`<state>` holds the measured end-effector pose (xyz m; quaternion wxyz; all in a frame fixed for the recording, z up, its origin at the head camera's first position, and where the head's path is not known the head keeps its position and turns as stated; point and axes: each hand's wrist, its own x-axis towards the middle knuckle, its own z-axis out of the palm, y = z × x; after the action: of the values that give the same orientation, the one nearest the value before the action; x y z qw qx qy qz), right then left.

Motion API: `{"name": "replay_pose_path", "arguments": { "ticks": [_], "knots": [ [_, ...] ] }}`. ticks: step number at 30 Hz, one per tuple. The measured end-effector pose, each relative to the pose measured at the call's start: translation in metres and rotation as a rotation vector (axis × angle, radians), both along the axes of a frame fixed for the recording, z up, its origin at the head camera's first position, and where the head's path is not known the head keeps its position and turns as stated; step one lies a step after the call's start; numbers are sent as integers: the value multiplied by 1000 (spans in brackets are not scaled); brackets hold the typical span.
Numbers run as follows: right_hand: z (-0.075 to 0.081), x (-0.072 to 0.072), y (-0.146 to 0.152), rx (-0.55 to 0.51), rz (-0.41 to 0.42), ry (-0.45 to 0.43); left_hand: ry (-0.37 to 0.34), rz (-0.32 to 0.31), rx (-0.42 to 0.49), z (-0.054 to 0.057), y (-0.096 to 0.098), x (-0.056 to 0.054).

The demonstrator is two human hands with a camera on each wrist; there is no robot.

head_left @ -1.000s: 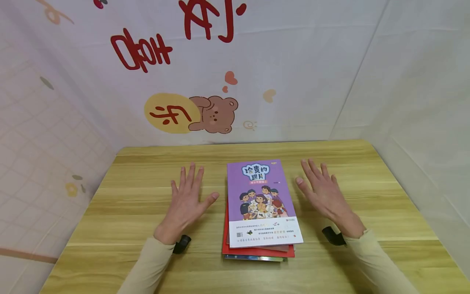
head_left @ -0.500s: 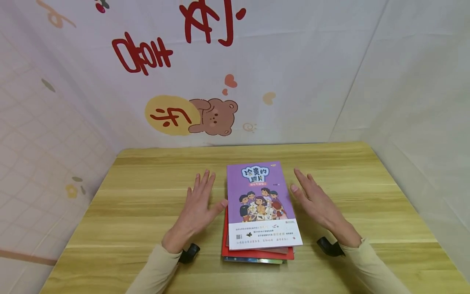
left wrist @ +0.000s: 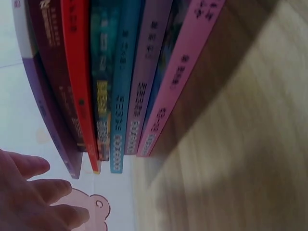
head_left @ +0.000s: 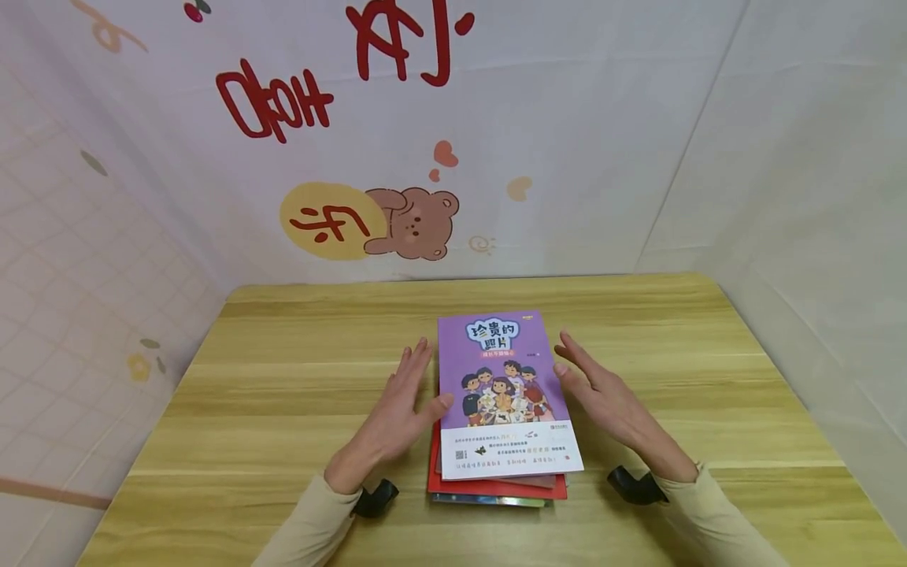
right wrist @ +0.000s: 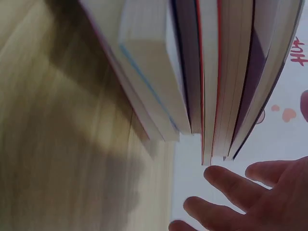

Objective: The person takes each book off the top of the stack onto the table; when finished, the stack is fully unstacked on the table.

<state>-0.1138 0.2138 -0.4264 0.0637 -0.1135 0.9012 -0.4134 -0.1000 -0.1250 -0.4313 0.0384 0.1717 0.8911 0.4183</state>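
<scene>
A stack of several books lies on the wooden table, topped by a purple paperback (head_left: 506, 394) with cartoon children and a white lower band. Beneath it a red book (head_left: 556, 490) sticks out toward the front. My left hand (head_left: 397, 417) is held at the left side, fingers straight, thumb overlapping the purple cover's edge in the head view. On the other side my right hand (head_left: 612, 405) has its fingers extended, thumb at the cover's right edge. The left wrist view shows uneven spines, among them a teal spine (left wrist: 122, 96) and a pink spine (left wrist: 178, 79). Page edges (right wrist: 209, 96) face the right wrist camera.
The wooden table (head_left: 283, 378) reaches back to a white cloth wall (head_left: 581, 118) printed with red characters and a bear (head_left: 418, 224). More white cloth hangs at both sides. A black strap piece (head_left: 375, 500) shows below the left wrist, another (head_left: 638, 484) at the right.
Both hands have come inward, from apart at either side to close beside the stack, and their spread fingers have drawn together. The books have stayed in place.
</scene>
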Motion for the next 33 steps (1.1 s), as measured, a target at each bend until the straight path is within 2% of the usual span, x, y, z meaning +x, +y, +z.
{"name": "replay_pose_path", "arguments": {
  "ticks": [5,10,19,25,33],
  "knots": [
    [2,1,-4,-53,-15,-38,-55,-21,35,-2,3,1],
    [5,2,-8,-94,-45,-71,-88,-26,30,-3,5,3],
    [5,1,-11,-72,-70,-67,-124,-26,18,-5,8,6],
    [4,1,-11,-93,-54,-84,-138,-33,24,-6,9,6],
    [2,0,-12,-210,-13,-117,-152,-45,41,-4,10,6]
  ]
}}
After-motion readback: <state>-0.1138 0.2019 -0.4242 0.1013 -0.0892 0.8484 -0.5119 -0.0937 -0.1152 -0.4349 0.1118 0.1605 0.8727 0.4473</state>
